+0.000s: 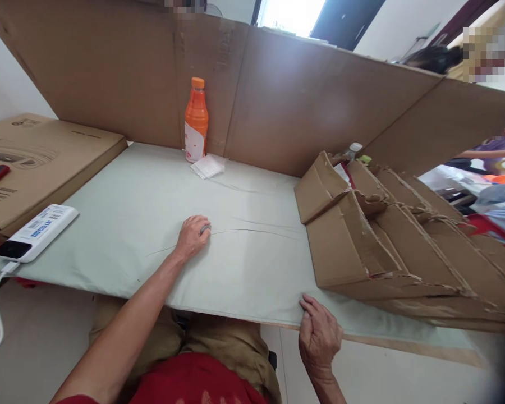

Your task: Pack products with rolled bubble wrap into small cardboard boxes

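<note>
My left hand (192, 237) rests on the pale green cloth (252, 275) over the table, its fingers closed on a small grey lump (205, 229) whose kind I cannot make out. A thin dark line (252, 230), a thread or a drawn mark, runs across the cloth on both sides of this hand. Fainter lines (269, 224) lie just beyond it. My right hand (320, 334) is at the table's front edge, fingers curled together, the index fingertip touching the cloth. I see nothing held in it, though the palm is hidden.
An orange bottle (197, 120) and a folded white sheet (209, 166) stand by the tall cardboard wall (286, 95). Cardboard bins (345, 241) occupy the right side. At left are a flat carton (46, 157) and a white power bank (37, 233) with a cable. Another person's arm shows at far right.
</note>
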Demonstrator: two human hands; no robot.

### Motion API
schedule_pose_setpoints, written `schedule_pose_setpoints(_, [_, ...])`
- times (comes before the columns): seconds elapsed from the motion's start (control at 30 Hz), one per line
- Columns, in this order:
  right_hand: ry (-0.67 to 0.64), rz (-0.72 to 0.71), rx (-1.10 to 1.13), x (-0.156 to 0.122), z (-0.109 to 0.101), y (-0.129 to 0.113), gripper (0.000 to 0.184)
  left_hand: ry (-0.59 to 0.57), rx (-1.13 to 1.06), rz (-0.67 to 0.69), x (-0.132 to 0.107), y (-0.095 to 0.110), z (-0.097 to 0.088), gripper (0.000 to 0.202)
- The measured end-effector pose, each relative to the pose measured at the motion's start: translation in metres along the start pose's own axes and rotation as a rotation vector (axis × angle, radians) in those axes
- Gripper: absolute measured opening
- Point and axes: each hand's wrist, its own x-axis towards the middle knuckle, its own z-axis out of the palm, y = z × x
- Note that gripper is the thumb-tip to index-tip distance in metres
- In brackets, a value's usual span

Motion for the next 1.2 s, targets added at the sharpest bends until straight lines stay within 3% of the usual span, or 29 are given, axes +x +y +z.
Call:
schedule_pose_setpoints(0.17, [0.002, -0.020, 0.002, 0.001, -0.002, 0.001, 0.025, 0.114, -0.026, 0.014, -0.001, 0.002, -0.003, 0.023])
schedule_pose_setpoints(0.4, [-0.040, -0.006, 0.024, -0.007, -0.006, 0.003, 0.025, 0.407, 0.061, -0.026, -0.008, -0.007, -0.032, 0.024])
schedule_pose_setpoints(0.73, [-0.125, 0.091, 0.092, -0.007, -0.015, 0.000, 0.030, 0.308, 0.198, -0.104, -0.022, -0.010, -0.035, 0.013])
schedule_pose_setpoints(0.83, [-0.171, 0.068, 0.214, 0.005, -0.028, 0.000, 0.025, 0.309, 0.193, -0.098, -0.022, -0.010, -0.034, 0.013])
schedule_pose_setpoints(0.97, [-0.189, 0.046, 0.428, 0.050, -0.084, 0.010, 0.025, 0.302, 0.196, -0.091, -0.021, -0.012, -0.034, 0.015])
schedule_pose_setpoints(1.07, [-0.106, 0.094, 0.255, 0.115, -0.133, 0.031, 0.021, 0.309, 0.194, -0.064, -0.020, -0.016, -0.033, 0.017])
schedule_pose_setpoints(1.13, [-0.118, 0.179, 0.095, 0.170, -0.147, 0.050, 0.017, 0.316, 0.185, -0.050, -0.018, -0.017, -0.032, 0.018])
schedule_pose_setpoints(1.2, [-0.293, 0.224, -0.106, 0.222, -0.141, 0.069, 0.022, 0.336, 0.167, -0.041, -0.016, -0.015, -0.032, 0.019])
